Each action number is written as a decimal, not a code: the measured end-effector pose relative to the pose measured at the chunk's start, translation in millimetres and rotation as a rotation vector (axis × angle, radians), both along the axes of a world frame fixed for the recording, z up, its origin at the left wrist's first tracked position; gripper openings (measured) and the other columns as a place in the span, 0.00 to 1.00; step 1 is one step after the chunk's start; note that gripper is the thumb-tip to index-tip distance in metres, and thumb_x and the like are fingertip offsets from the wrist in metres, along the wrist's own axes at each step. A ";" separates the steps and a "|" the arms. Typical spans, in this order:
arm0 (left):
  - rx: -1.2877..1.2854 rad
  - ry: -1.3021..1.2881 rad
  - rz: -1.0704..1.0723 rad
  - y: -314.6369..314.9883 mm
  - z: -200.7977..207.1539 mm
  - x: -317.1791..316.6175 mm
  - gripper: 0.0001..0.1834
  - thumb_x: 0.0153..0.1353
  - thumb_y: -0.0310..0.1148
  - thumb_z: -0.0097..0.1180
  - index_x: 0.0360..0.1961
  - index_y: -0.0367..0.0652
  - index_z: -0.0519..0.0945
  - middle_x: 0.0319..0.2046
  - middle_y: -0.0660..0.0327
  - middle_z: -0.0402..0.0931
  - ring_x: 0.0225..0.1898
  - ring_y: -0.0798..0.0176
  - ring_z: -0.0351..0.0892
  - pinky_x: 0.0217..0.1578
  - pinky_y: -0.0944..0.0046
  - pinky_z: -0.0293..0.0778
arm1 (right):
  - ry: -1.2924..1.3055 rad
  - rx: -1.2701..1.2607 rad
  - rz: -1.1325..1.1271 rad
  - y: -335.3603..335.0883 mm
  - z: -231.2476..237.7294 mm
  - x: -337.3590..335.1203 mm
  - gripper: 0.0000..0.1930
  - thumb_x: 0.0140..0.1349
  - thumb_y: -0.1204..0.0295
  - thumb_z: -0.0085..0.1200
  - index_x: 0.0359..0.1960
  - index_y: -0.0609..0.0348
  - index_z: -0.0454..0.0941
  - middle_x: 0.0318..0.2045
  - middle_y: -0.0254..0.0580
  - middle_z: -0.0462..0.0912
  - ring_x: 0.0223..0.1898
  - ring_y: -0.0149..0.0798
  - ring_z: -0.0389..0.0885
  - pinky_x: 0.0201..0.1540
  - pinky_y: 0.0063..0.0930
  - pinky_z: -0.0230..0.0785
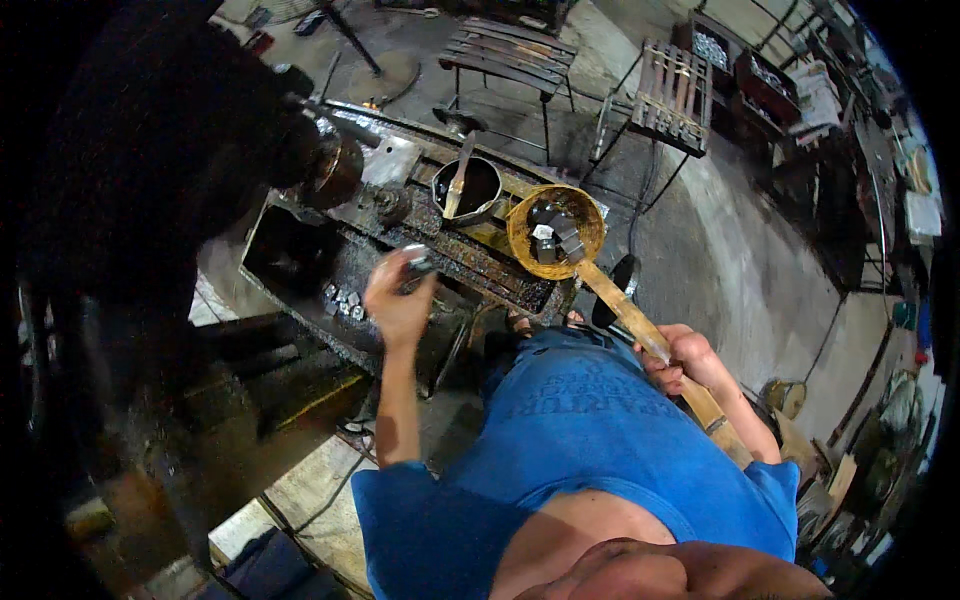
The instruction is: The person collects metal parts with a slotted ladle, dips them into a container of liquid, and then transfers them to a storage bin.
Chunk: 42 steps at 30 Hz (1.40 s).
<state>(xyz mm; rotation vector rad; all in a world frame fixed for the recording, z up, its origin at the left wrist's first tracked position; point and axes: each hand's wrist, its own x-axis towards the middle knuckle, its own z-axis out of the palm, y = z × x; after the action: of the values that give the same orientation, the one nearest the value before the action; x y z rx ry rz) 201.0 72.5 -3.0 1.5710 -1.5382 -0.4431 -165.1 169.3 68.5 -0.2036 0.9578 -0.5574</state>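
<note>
My left hand [396,308] is raised over the machine bed, its fingers closed on a small dark metal piece [416,270] with a shiny edge, blurred by motion. My right hand [685,362] is wrapped round a long flat wooden stick [625,315]. The stick runs from the rim of a yellow round container [517,240] down past my blue shirt. Several dark metal blocks [565,235] lie in that container, one with a bright face. Left of it stands a dark pot [478,215] with a wooden-handled brush [460,180] leaning in it.
Several small shiny metal pieces [345,303] lie in the dark machine tray [300,285], left of my left hand. A large dark machine [180,130] fills the left side. Two slatted stools [508,52] stand beyond the bench. Bins of metal parts [768,80] sit at the far right.
</note>
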 end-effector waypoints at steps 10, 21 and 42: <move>-0.157 -0.245 -0.459 -27.7 10.7 -83.9 0.19 0.40 0.26 0.55 0.39 0.44 0.77 0.47 0.53 0.69 0.48 0.51 0.70 0.44 0.58 0.70 | 0.146 -0.108 0.095 -3.1 3.5 5.1 0.19 0.42 0.67 0.39 0.36 0.66 0.68 0.17 0.32 0.63 0.08 0.19 0.53 0.06 0.14 0.46; 0.857 -0.717 0.448 -78.3 -162.5 239.7 0.19 0.43 0.37 0.57 0.40 0.46 0.76 0.42 0.53 0.74 0.45 0.51 0.73 0.44 0.54 0.71 | 0.070 0.018 -0.019 -6.0 13.8 20.4 0.21 0.38 0.69 0.43 0.38 0.65 0.68 0.17 0.34 0.63 0.10 0.21 0.56 0.07 0.16 0.48; 1.017 -0.522 0.829 -99.2 -217.0 254.2 0.17 0.38 0.32 0.59 0.35 0.47 0.80 0.39 0.55 0.77 0.41 0.51 0.77 0.40 0.56 0.73 | 0.156 0.074 -0.203 -0.7 24.9 49.0 0.18 0.39 0.77 0.39 0.36 0.68 0.69 0.15 0.34 0.65 0.09 0.20 0.57 0.07 0.16 0.50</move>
<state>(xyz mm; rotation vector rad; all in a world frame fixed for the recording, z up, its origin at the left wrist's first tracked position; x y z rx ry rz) 455.2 -26.7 -220.0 3.1080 -0.8106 -0.3474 -116.1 168.5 93.3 -0.0841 1.1566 -0.6987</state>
